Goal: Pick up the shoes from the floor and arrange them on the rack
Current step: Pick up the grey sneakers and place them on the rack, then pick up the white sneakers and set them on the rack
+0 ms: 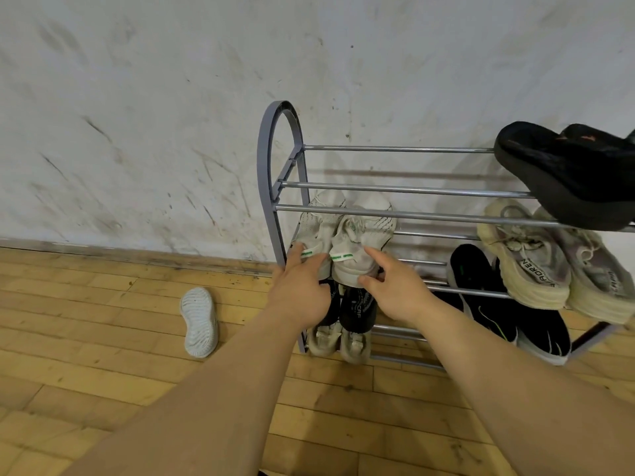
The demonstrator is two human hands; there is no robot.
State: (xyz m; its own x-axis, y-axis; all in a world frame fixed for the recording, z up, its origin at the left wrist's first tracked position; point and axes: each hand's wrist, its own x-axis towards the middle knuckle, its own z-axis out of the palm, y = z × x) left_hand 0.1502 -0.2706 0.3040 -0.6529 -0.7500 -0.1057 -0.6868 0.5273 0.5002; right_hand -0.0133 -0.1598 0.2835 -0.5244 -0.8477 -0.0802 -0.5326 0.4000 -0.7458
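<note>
Nearly done: my left hand [298, 291] and right hand [395, 291], fingers loose, touch the white pair [343, 235] on the rack [395, 190], one shoe [199, 322] left floored at nine o'clock.

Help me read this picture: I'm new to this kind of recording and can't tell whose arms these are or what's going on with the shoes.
There is no machine here. A person wears a camera on the head, so you look down along their own bare arms. The left hand and right hand rest on the heels of a pair of white sneakers on the second shelf of a grey metal shoe rack standing against the wall. The fingers look loose, nudging rather than gripping. Other pairs already sit on the rack: black sandals on top, cream trainers at right, dark shoes below. One white shoe lies sole-up on the wooden floor.
</note>
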